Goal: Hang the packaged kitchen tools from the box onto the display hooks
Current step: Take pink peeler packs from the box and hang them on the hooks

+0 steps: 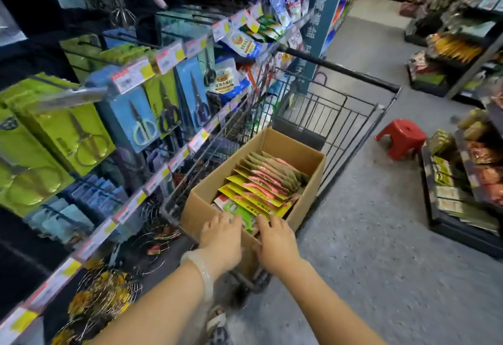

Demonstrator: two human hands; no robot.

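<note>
An open cardboard box [304, 181] sits on a black wire shopping cart. Inside stand several flat packaged kitchen tools [261, 181] on yellow and brown cards with pink tools. A pack with a green tool [245, 219] lies at the box's near end. My left hand [221, 235] and my right hand [275, 238] both reach into that near end, fingers on the green pack. Whether either hand grips it is unclear. Display hooks [89, 94] on the left carry packaged scissors on green and blue cards.
The wire cart [337, 105] stands along the shelf, its handle bar far from me. A red plastic stool [400, 137] sits on the grey aisle floor to the right. Low racks of goods [462, 181] line the right side. Wire strainers hang low on the left.
</note>
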